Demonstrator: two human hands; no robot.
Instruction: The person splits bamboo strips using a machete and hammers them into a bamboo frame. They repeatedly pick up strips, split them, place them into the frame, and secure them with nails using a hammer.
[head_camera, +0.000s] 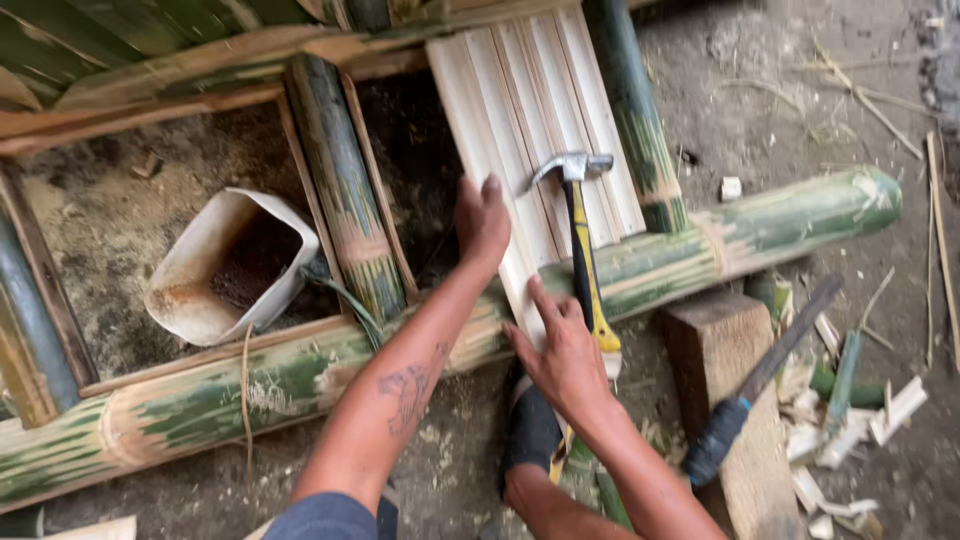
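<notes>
Pale split-bamboo slat panel (535, 120) laid across a green bamboo pole frame (300, 375), two hands on it.

Slats run lengthwise away from the person, near ends resting on the front pole. Left hand (482, 222) flat, fingers loosely spread, pressing the panel's left edge. Right hand (562, 355) open on the near end, beside a yellow-handled hammer (582, 250), head pointing away. White cut container (232, 265) left, bare ground beyond; machete (765, 375) on wooden block (725, 345) right.

The bamboo pole (760, 230) is green, streaked with pale tan at its joints. The slats (520, 100) are creamy white. The hammer (583, 250) has a steel-grey head and a black-and-yellow handle. The tub (200, 270) is off-white, rust-stained. The knife (760, 380) has a blue grip.
</notes>
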